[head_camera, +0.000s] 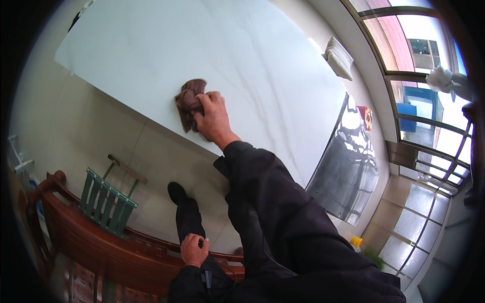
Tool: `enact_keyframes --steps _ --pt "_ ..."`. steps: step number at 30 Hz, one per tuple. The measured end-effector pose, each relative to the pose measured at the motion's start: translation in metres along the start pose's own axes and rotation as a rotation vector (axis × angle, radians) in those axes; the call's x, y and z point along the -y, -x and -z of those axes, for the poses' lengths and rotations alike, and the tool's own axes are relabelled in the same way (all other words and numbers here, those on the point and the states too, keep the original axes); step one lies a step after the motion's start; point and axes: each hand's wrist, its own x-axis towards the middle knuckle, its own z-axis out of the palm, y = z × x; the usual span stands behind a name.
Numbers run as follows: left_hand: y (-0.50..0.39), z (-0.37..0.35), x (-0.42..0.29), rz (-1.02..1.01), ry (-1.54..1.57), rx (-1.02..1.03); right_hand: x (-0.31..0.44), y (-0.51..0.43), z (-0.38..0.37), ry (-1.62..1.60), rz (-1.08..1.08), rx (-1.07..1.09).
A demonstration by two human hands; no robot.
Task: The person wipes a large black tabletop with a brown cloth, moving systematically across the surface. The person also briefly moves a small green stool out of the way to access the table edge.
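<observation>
My right hand (215, 119) grips a bunched brown cloth (191, 100) and presses it on the white marble-patterned tabletop (151, 57), close to the table's near edge. Part of the cloth is hidden under my fingers and looks slightly blurred. My left hand (194, 249) rests low by my dark-trousered leg, its fingers curled into a loose fist. Nothing held shows in it. A thin cable with a small dark clip (206, 279) runs along the left sleeve.
A glossy black surface (343, 170) adjoins the table's right end. Behind the table lies a folded white cloth (338, 58), with a red box (366, 117) nearer. A green slatted folding stool (108, 200) stands at lower left by a reddish wooden bench (94, 246). Windows line the right.
</observation>
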Motion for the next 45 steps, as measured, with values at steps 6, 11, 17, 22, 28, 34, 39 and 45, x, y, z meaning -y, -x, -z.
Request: enact_keyframes --steps 6,11,17,22,28,34,39,45 --pt "-0.003 0.000 -0.006 0.024 0.004 0.012 -0.042 0.085 0.067 0.038 0.006 0.030" --pt "-0.007 -0.002 -0.006 0.017 -0.028 0.061 -0.107 0.204 0.158 0.141 -0.219 -0.022" --pt "-0.010 -0.010 -0.007 0.077 -0.072 0.148 -0.158 0.323 0.261 0.187 -0.570 -0.103" --pt "-0.009 -0.021 -0.018 0.132 -0.159 0.216 -0.191 0.394 0.332 0.122 -0.655 -0.491" --pt "-0.002 -0.046 -0.042 0.130 -0.205 0.287 -0.263 0.405 0.329 0.334 -0.930 -0.423" --pt "-0.004 -0.077 -0.081 0.078 -0.261 0.347 -0.257 0.421 0.310 0.102 -0.770 -0.305" --pt "-0.040 -0.123 -0.147 -0.016 -0.145 0.402 -0.251 0.429 0.336 0.000 -0.723 -0.335" --pt "-0.107 -0.196 -0.222 -0.287 -0.053 0.457 -0.235 0.463 0.344 -0.196 -0.864 -0.454"
